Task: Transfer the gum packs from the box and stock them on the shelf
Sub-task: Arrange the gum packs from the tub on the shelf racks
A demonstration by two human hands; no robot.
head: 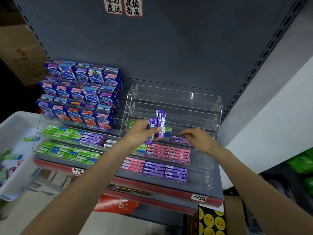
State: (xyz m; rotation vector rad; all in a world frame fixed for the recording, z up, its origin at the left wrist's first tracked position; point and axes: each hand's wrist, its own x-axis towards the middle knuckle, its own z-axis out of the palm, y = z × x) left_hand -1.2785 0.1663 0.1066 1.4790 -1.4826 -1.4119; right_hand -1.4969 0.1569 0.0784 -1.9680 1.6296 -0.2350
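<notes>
Left hand [144, 131] fingers clasping purple gum packs [158, 126], right hand [196, 138] — fingers loose, empty

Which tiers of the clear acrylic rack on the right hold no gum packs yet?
The top two tiers of the right rack, nearest the back panel, are bare. The tiers below them hold purple and pink packs.

益达 on back-panel sign [114, 5], 炫迈 on blue packs [92, 99]
</notes>
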